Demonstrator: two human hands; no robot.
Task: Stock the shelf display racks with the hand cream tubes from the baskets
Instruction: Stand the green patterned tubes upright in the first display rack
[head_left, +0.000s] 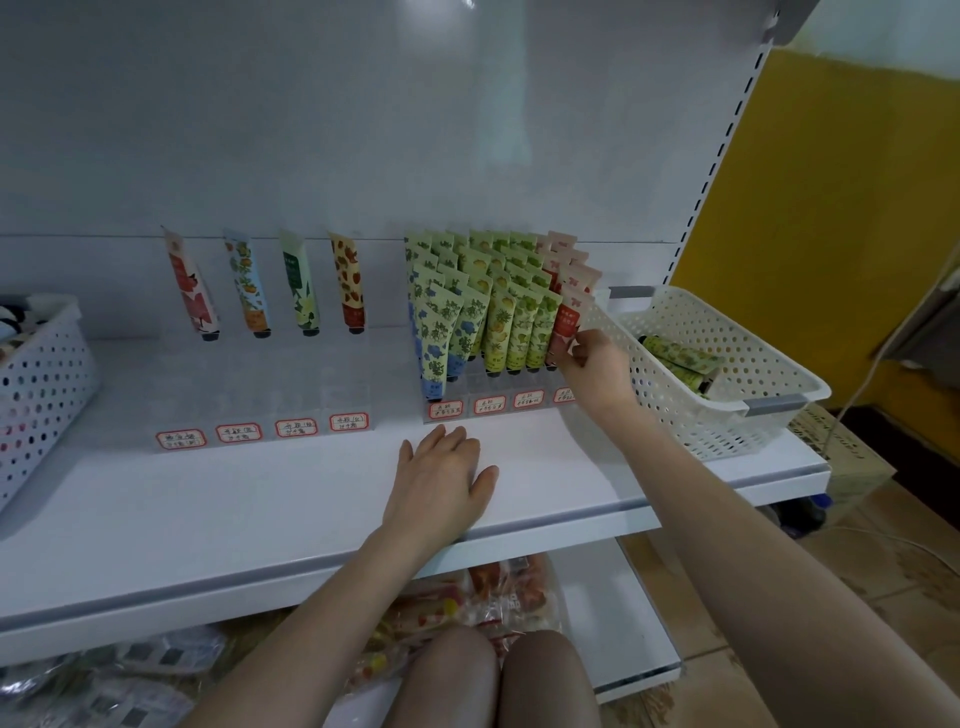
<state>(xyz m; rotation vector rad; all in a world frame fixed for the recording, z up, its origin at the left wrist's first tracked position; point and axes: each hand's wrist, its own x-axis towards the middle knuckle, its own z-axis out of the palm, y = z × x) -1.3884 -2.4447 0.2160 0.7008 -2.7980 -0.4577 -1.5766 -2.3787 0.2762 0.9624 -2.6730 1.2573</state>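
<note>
On the shelf, a rack of four tubes stands left of a packed rack. A basket holding tubes sits far right, another basket far left.

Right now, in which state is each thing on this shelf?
left hand, open, flat on the shelf.
right hand, pinching the front pink tube.
right rack, nearly full of tubes.
left rack, one tube per lane.
right basket, few green tubes left.
</note>
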